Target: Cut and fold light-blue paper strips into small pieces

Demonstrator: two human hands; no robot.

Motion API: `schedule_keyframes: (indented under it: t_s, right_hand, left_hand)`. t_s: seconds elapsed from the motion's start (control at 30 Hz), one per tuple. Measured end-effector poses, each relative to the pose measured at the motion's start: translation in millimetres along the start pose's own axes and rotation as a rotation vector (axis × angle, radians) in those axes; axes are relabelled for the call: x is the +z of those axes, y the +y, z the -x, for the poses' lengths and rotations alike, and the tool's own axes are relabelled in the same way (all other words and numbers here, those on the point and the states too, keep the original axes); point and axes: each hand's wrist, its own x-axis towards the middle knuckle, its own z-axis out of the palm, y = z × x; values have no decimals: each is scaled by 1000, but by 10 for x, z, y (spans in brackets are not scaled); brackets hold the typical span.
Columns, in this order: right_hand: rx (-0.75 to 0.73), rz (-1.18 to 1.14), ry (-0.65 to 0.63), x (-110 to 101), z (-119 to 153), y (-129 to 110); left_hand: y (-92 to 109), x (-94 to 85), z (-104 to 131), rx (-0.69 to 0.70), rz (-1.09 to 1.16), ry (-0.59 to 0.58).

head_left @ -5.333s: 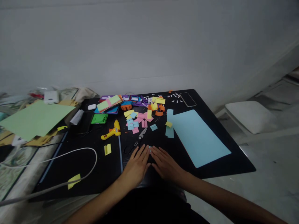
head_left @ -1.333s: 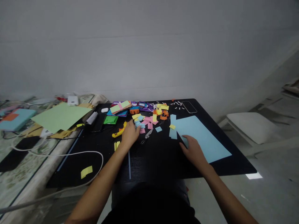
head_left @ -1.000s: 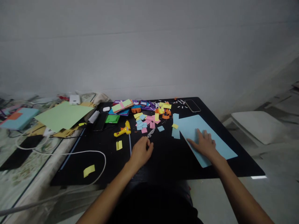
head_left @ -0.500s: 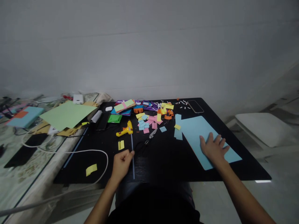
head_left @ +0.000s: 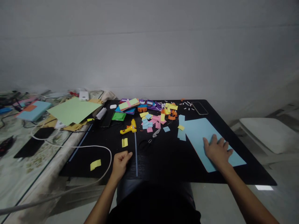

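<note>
All fingers of the right hand (head_left: 218,152) spread wide, palm down, laid on the large light-blue sheet (head_left: 198,130), which sits right of centre on the black worktop (head_left: 163,166), its far edge tilted up-left; thin orange line shows along its left edge. Left hand (head_left: 120,161) lower centre, fingers curled into a loose fist, thumb toward the right; can't tell if anything is inside, or if it touches the worktop. Just right of that thumb, small gap, lies the thin blue strip (head_left: 136,160), running near-vertical in the frame. Above the fist: folded yellow piece (head_left: 124,142), then yellow glue gun (head_left: 129,128), grip pointing left, close to the strip's upper end. Scissors (head_left: 155,134) mid-frame, blades up-right, dark handles hard to see on black. Pile of pink and blue folded pieces (head_left: 149,122) above the scissors, orange pieces (head_left: 172,115) to the pile's right, white scraps (head_left: 187,104) beyond. Two short blue papers just beside the sheet's left side, small yellow piece (head_left: 181,127) on them. Clear-looking phone-shaped item (head_left: 199,108) at the worktop's far right corner. Green stack (head_left: 119,116) and banded paper bundle (head_left: 129,104) upper centre-left. Another yellow piece (head_left: 95,164) lower left, inside the curve of the white cable (head_left: 102,147). Far left: pale-green sheet (head_left: 74,110) on a cluttered patterned surface. White seat (head_left: 259,130) at right of frame, grey wall (head_left: 149,53) behind.
</note>
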Motion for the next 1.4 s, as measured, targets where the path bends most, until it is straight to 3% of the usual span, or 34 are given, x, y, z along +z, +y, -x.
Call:
schedule_keyframes:
  t_s: [0.7,1.1,1.4]
  right_hand:
    - [-64,47,116,9,27,-39]
    - [-103,60,156,-137,109,-192]
    - [-65,103,-58,-320,-23,-69]
  left_hand:
    - [19,21,-12,15,-53,15]
    - [30,37,-15,9,-62,37]
    - [28,52,-19,33,-93,16]
